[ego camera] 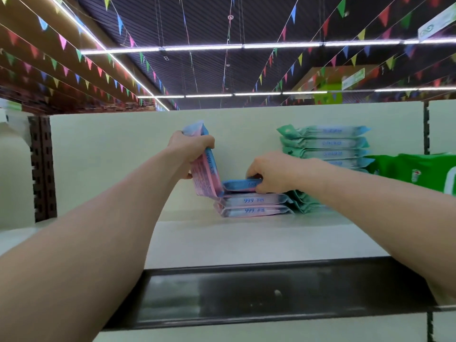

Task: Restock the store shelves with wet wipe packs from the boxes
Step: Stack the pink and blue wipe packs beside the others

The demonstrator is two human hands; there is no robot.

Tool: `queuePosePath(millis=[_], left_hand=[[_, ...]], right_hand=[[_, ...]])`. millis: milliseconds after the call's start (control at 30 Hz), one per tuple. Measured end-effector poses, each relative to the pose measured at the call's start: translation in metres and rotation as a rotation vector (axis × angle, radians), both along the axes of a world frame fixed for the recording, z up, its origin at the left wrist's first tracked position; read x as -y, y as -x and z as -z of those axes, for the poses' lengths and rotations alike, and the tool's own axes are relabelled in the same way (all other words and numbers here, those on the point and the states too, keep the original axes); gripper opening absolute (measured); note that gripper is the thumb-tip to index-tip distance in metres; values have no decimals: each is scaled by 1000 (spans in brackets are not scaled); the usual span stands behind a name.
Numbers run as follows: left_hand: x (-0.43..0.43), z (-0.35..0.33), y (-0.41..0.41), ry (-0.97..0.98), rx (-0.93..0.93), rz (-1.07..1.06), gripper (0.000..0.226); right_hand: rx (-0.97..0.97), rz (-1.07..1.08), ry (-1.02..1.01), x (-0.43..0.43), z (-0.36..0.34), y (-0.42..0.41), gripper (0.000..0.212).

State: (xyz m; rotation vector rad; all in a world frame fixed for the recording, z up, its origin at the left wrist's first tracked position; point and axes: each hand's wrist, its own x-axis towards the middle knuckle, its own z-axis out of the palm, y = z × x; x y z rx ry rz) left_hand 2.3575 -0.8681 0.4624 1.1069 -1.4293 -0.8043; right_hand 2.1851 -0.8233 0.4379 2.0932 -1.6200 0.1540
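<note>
Bright ceiling light strips (pixel 202 47) wash the white shelving (pixel 123 149) evenly; soft glare streaks the dark shelf edge (pixel 271 292), wide-angle distortion bows the margins, fine print blurs.

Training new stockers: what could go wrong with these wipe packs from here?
The upright packs gripped by the left hand lean on the edge of the pink stack. Let go early, they may topple or slide off. The right hand, holding the top pack, could shove it against the teal stack beside it, skewing both.
</note>
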Motion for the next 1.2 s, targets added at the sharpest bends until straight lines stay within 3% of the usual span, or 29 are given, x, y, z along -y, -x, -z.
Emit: queuePosePath(millis=[100, 267, 333, 467, 567, 633, 700, 800, 900, 967, 1067, 1100, 1200], left_hand=[[1, -1, -7, -1, -32, -4, 50], [2, -3, -5, 13, -35, 6, 52], [2, -4, -4, 24, -20, 6, 53], [3, -4, -6, 34, -18, 12, 53], [2, -3, -8, 35, -18, 13, 52], [1, -4, -9, 38, -43, 20, 51], [-1, -4, -10, 39, -72, 28, 48], [-4, -4, -5, 34, -98, 90, 34], [-12, -1, 10, 40, -55, 259, 13], [-19, 1, 20, 54, 32, 357, 22], [-21, 3, 25, 33, 81, 475, 57], [-20, 3, 24, 26, 60, 511, 59], [-23, 2, 21, 27, 3, 634, 34]], right_hand=[[70, 17, -116, 0, -1, 2, 34], [171, 23, -153, 7, -6, 12, 46], [168, 29, -149, 10, -8, 9, 45], [162, 15, -100, 11, -7, -1, 22], [46, 18, 62, 11, -4, -6, 20], [72, 22, 205, 9, -10, -3, 24], [189, 26, 347, 4, -21, 2, 27], [510, -25, 478, 0, -30, 6, 29], [882, -184, 406, 1, -29, -2, 25], [1119, -282, 272, -1, -27, -9, 21], [1247, -318, 190, -5, -26, -13, 18], [1264, -325, 197, -7, -27, -13, 16], [1406, -422, 221, -12, -30, -17, 12]])
